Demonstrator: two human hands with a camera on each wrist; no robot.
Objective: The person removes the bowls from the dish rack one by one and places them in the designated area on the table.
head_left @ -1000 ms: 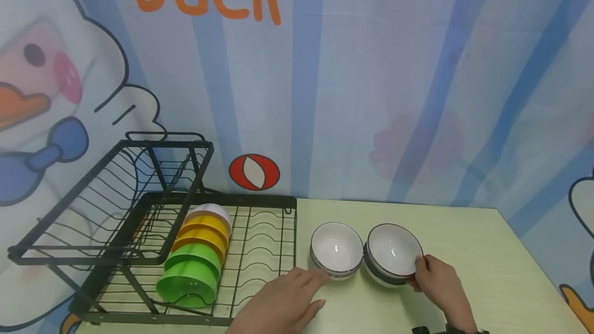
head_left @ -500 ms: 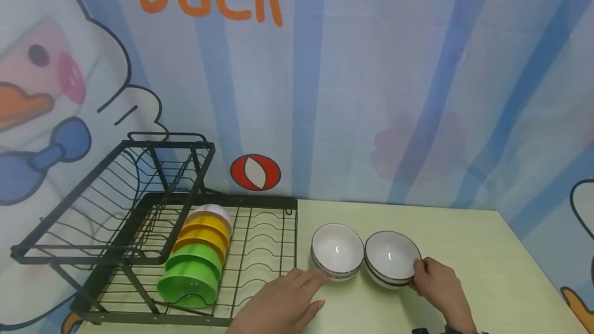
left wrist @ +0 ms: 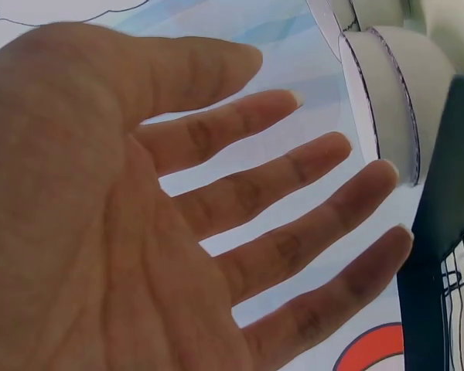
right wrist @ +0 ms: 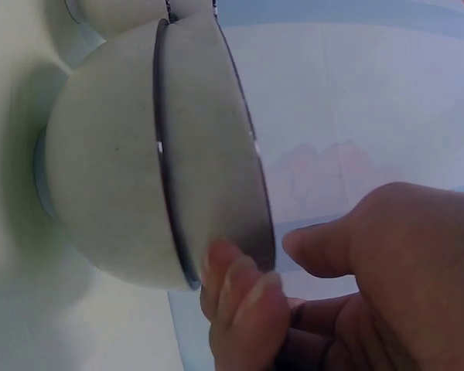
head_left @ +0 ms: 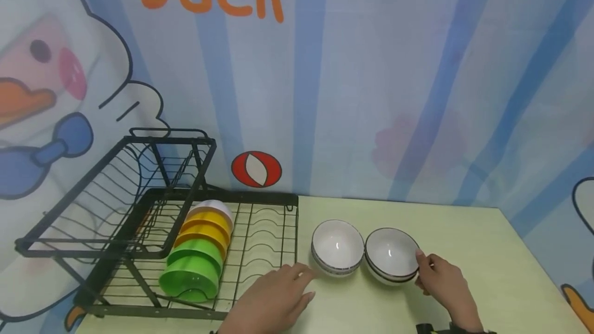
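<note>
The right bowls (head_left: pixel 392 252) nest, likely for steadiness; right hand (head_left: pixel 445 283) at their edge, gripping or not I can't tell; left hand (head_left: pixel 273 298) empty, spread wide.

In view are one left hand (head_left: pixel 274 300), one right hand (head_left: pixel 444 281), one table (head_left: pixel 473 236) and, at left, one black dish rack (head_left: pixel 260 198). The rack holds five: two green bowls (head_left: pixel 190 278) near, two yellow bowls (head_left: pixel 215 218), and one pale bowl (head_left: pixel 215 205) far. Right of it, two white bowls (head_left: pixel 337 246) show in the left stack and two more in the right stack (head_left: pixel 392 252).
</note>
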